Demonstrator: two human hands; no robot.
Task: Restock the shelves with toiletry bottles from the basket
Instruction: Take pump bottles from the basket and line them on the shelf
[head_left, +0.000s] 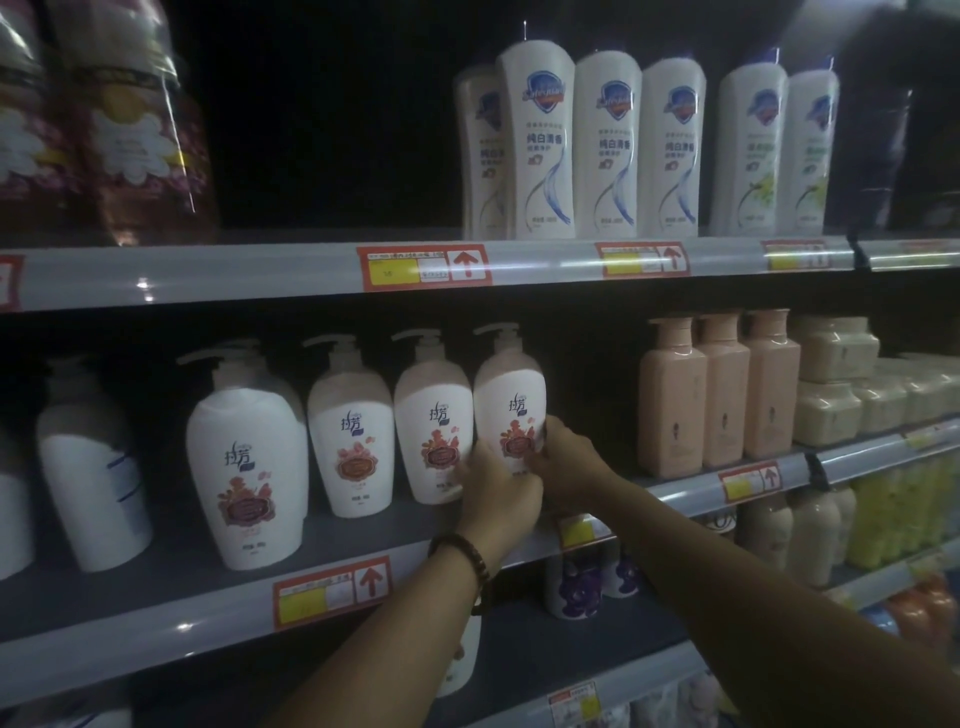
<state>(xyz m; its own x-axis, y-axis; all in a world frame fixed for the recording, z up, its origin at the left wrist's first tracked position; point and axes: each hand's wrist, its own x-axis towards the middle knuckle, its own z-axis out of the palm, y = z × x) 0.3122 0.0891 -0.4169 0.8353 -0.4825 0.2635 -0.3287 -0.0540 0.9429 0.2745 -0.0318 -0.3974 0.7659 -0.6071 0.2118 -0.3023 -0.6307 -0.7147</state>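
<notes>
Gripping one white pump bottle (511, 400) with both hands: our left hand (496, 499) curls round its lower front, our right hand (566, 462) round its right side. Bottle stands upright on the middle shelf (171, 561), last in its row, pink bottles (722, 400) well apart rightward.

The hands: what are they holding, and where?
Both grip the rightmost white pump bottle by its lower body: left hand from the front-left, right hand on its right side.

Red price labels (423, 266), each with a yellow patch and an upward arrow, dot the dim scene; glossy floral-printed bags (130, 135) stand upper left; stacked beige tubs (831, 384) sit middle right.
</notes>
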